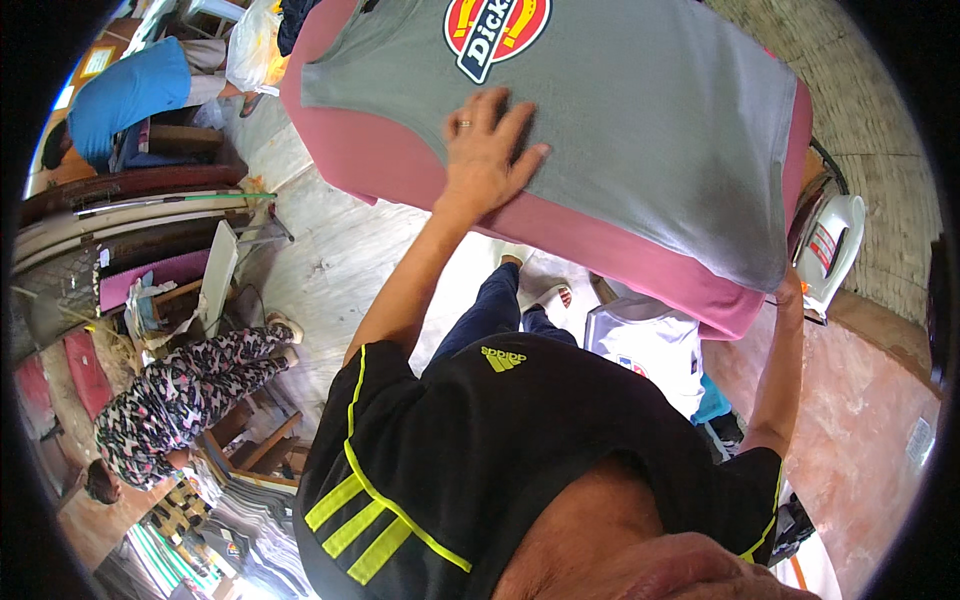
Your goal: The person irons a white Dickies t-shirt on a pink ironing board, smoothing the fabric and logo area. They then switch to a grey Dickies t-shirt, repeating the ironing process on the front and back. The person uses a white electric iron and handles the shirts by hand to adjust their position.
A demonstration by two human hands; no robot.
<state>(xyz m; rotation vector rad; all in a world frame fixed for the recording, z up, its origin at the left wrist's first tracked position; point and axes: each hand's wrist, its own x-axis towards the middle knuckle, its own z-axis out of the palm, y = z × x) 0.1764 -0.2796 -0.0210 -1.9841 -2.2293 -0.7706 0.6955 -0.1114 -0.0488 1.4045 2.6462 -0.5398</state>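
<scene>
A grey sleeveless shirt [640, 130] with a round red and yellow printed emblem [492, 32] lies spread over a pink-covered table [385, 150]. My left hand [490, 145] rests on the cloth below the emblem, fingers spread and slightly blurred. At the table's right end, my right hand [789, 288] is at the shirt's lower corner and appears closed on its edge; most of its fingers are hidden. Just beyond that hand is a white iron [835, 250], tipped up beside the table's end.
Below the table edge hangs or lies a white printed shirt [648, 350], with a turquoise cloth [712, 400] by it. Far left, a person in blue [130, 100] bends over; another in patterned clothes [180, 390] stands near wooden furniture. A plastic bag [255, 45] stands beyond the table's left end.
</scene>
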